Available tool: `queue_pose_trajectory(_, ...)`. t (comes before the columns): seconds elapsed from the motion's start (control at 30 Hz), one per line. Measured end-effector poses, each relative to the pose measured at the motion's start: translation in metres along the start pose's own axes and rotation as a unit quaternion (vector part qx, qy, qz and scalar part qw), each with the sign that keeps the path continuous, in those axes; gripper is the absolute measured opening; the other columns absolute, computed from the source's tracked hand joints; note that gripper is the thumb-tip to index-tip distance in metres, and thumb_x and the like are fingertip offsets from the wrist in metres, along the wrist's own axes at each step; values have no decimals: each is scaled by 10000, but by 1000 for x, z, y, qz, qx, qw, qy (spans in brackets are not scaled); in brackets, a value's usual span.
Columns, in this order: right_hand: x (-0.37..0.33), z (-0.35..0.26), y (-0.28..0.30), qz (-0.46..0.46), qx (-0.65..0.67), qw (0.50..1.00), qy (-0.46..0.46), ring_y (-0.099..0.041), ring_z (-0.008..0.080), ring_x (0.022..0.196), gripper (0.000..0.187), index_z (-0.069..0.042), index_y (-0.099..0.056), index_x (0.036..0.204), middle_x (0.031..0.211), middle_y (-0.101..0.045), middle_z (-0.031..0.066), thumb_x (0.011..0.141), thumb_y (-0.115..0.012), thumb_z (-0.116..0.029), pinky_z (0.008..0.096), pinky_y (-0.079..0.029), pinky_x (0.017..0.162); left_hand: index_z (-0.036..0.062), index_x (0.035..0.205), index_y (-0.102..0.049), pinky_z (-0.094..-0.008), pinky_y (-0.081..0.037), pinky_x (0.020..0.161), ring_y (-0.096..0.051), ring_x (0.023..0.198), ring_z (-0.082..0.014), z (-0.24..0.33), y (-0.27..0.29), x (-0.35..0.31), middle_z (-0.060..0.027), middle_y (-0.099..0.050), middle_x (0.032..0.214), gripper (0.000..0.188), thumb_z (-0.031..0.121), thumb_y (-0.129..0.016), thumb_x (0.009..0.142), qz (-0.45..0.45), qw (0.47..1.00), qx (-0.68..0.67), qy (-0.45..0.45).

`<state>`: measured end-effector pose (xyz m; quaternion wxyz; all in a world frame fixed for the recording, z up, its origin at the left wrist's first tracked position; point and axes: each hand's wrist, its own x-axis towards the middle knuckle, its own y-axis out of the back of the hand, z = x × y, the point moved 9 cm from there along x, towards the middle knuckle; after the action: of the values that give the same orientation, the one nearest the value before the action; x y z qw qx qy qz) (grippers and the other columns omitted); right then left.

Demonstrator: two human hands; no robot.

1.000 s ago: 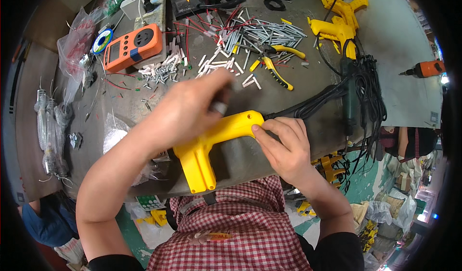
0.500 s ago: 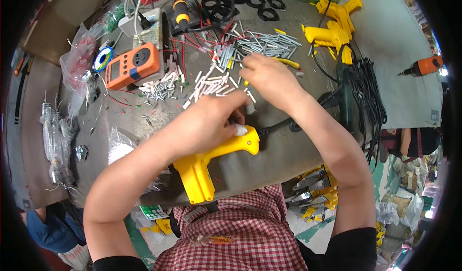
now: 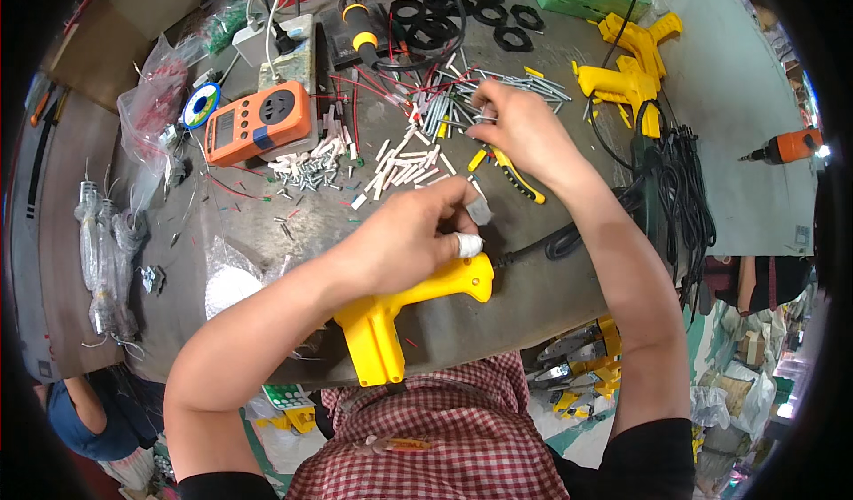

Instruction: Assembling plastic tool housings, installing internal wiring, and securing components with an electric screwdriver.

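My left hand is curled over the handle end of a yellow gun-shaped housing, its white-wrapped thumb against the top. A pale grey bit shows at its fingertips; I cannot make out what it is. The housing lies at the table's near edge, with a black cable running off its end. Beyond it, my right hand reaches among a heap of thin metal rods, thumb and forefinger apart. Below this hand lie pliers with yellow and black handles. White tubes are scattered between the hands.
To the left stand an orange meter and a solder reel, with small screws nearby. A soldering iron and black rings lie at the back. Yellow housings and coiled black cables occupy the right side.
The pliers, which were at my right hand, now lie nearer on the table below it, released. My right hand's fingers have moved to the metal rods. The left hand stays on the yellow housing.
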<state>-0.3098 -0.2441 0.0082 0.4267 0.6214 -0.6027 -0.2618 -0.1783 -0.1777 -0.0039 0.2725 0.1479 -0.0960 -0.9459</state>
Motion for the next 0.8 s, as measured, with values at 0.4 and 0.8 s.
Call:
queue_pose_trajectory(0.4,-36,-3,39,-12,80,993,-84,-581,175,713,262,1,-585,1058,810,-606,95,802,-623,-45,286,-474,682,23,1034,-520,-263,-465,774,-555,842,-102,-8,-8,2,-33,-583,886,236,17,-645,834,-25,998,-24,47)
queue_pose_trajectory(0.8,-108,-72,29,-17,528,836,-152,-583,93,800,281,-20,-508,1051,877,-581,28,809,-642,31,233,-485,656,-10,942,-582,-335,-525,669,-644,756,-245,91,17,-54,-122,-628,877,251,-81,-639,709,181,856,385,-293)
